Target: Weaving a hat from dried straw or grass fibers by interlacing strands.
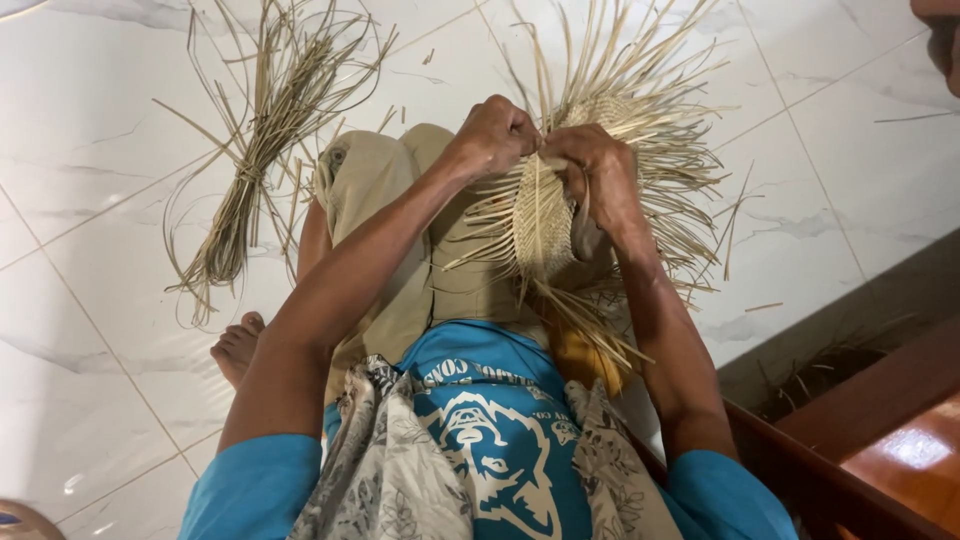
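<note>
resting on the lap, the woven piece [542, 225] sits within reach of both hands. left hand [497, 135] and right hand [592, 165] each have a closed grip pinching strands at its upper edge. spare strip bundle [250, 160] lies on the floor [90, 300] alongside.

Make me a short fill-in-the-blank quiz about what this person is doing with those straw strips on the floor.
1. Both hands, left hand and right hand, grip a half-woven ____ piece.
2. A loose bundle of strips lies on the ____ tiled floor.
3. The person's shirt is ____.
4. A bare ____ shows beside the left arm.

Missing words: straw; white; blue; foot
</note>
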